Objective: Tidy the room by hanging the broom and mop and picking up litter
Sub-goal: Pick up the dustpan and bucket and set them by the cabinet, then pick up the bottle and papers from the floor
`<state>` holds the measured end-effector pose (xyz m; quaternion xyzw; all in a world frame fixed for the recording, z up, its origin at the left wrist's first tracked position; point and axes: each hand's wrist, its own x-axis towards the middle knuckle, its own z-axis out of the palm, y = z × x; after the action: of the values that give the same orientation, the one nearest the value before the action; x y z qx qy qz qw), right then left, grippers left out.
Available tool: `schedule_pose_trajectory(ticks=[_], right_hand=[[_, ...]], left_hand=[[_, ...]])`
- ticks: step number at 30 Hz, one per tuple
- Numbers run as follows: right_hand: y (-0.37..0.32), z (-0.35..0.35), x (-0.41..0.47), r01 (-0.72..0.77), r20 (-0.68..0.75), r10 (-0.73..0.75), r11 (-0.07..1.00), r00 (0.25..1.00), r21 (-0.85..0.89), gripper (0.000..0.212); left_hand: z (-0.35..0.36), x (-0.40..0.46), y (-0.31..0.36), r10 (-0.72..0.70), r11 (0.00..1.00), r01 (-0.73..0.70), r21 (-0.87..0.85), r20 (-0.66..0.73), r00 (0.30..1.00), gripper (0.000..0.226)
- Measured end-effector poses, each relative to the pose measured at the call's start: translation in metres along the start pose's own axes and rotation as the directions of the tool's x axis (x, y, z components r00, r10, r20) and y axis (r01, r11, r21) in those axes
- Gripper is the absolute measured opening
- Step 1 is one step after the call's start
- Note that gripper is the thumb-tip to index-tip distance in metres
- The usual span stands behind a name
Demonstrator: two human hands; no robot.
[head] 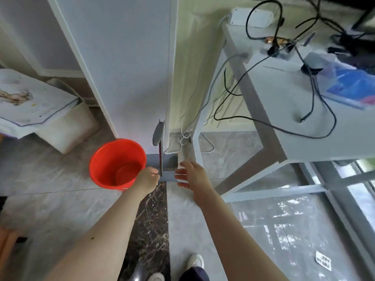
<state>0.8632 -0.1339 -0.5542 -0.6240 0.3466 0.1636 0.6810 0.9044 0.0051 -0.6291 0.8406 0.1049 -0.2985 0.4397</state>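
My shoes (195,261) stand below my arms. My left hand (147,179) pinches what looks like the broom's thin handle (160,159), its grey head (165,166) just beyond my fingers. My right hand (191,175) hovers beside it, fingers spread. A red bucket (116,163) sits left of my left hand.

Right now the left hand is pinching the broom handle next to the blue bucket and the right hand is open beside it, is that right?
Not quite: the bucket is red, not blue, as the head view shows. The rest holds: the left hand pinches the broom handle next to it, and the right hand is open beside it.
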Motion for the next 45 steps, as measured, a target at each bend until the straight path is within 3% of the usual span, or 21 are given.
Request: schedule_pose_trajectory(ticks=[4,10,21,31,45], right_hand=[[0.019,-0.037,-0.035,0.041,-0.119,-0.024,0.989,0.993,0.142,0.021],[0.044,-0.104,-0.086,0.118,-0.348,-0.002,0.943,0.937,0.312,0.016],[0.112,-0.255,-0.183,0.304,-0.679,0.122,0.828,0.724,0.472,0.019],[0.179,-0.377,-0.23,0.412,-0.76,0.293,0.7,0.579,0.584,0.024],[0.246,-0.578,-0.252,0.439,-0.742,0.435,0.61,0.51,0.659,0.027]], left_hand=[[0.031,-0.013,0.01,0.003,0.999,-0.01,0.052,0.125,0.992,0.043],[0.095,-0.046,0.031,0.011,1.0,-0.011,0.0,0.255,0.967,0.028],[0.261,-0.132,0.102,0.046,0.939,-0.248,0.24,0.623,0.781,0.012],[0.421,-0.2,0.143,0.012,0.865,-0.383,0.324,0.75,0.662,0.012],[0.637,-0.247,0.192,-0.002,0.743,-0.533,0.405,0.797,0.603,0.036]])
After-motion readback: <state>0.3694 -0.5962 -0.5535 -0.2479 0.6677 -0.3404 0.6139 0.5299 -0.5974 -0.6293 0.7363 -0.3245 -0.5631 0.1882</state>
